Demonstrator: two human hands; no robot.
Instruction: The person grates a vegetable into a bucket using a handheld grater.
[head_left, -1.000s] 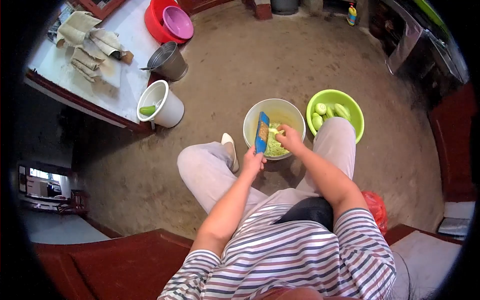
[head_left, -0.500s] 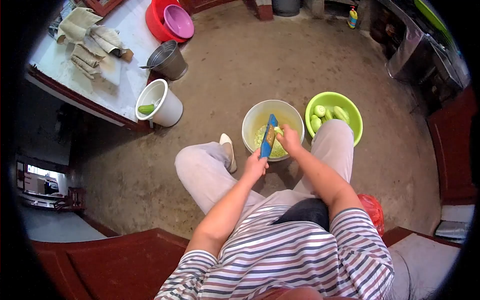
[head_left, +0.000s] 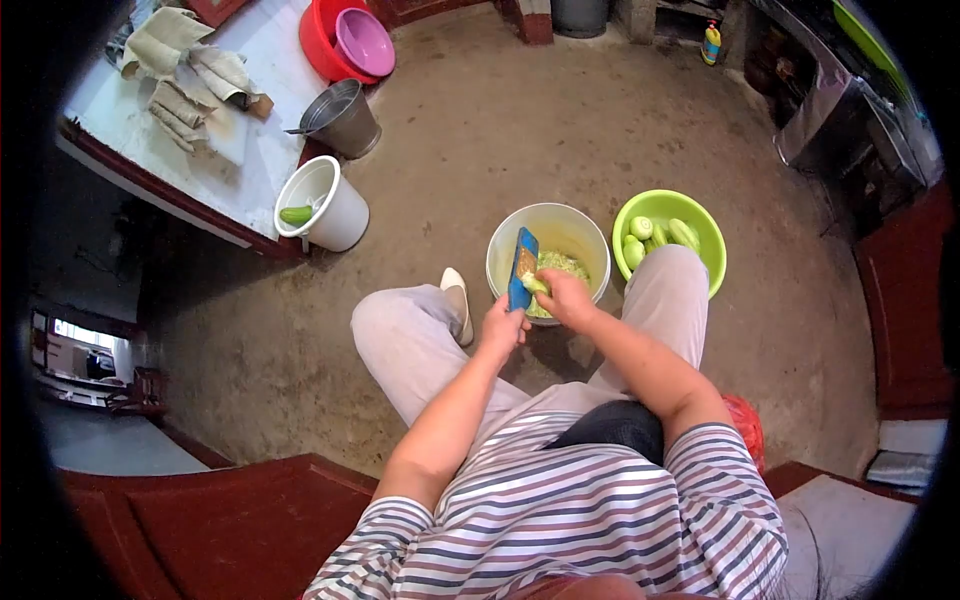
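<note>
My left hand (head_left: pixel 504 328) is closed round the lower end of a blue-framed grater (head_left: pixel 522 268), which leans over the near left rim of a white bucket (head_left: pixel 498 240). In my right hand (head_left: pixel 566 297) is a short pale green piece of cucumber-like vegetable (head_left: pixel 535 282), its end against the grater's face. Pale green shreds (head_left: pixel 563 264) lie in the bottom of the bucket. Just right of it, a lime green basin (head_left: pixel 713 232) holds several peeled pale green vegetables (head_left: pixel 683 234). My fingers partly cover the piece.
A white pail (head_left: pixel 345 215) with a green vegetable (head_left: pixel 296 215) inside stands at the left. Behind it are a grey metal bucket (head_left: pixel 345 120), a red basin (head_left: pixel 316 45) and a purple basin (head_left: pixel 366 42). A red plastic bag (head_left: pixel 745 430) lies by my right side.
The grater has shifted slightly left and tilts differently. My right hand has moved down and left along it with the vegetable piece. The view has moved a little.
</note>
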